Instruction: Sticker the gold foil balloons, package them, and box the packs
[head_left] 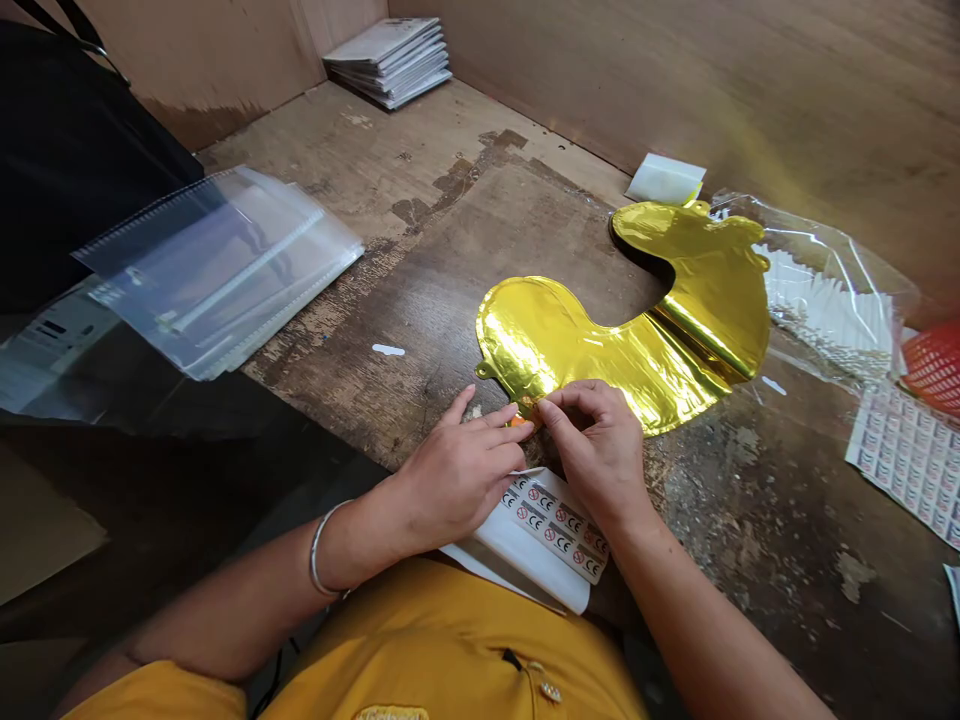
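Observation:
A gold foil balloon (622, 340), curved like a crescent, lies flat on the worn wooden tabletop (420, 330). My right hand (592, 450) pinches the balloon's lower edge between finger and thumb. My left hand (457, 475) stands just beside it, its fingertips on a small orange piece (517, 422) at that edge. The fingers partly hide this piece, so its exact form is hard to tell. Under both wrists lies a white sheet of small printed CE warning stickers (555, 525), which touches my lap's yellow shirt.
A stack of clear plastic sleeves (217, 275) lies at the left, near a black bag (75, 150). White booklets (390, 62) stand in the far corner. To the right are a clear bag of white pleated material (825, 290), a label sheet (911, 460) and an orange basket (934, 365).

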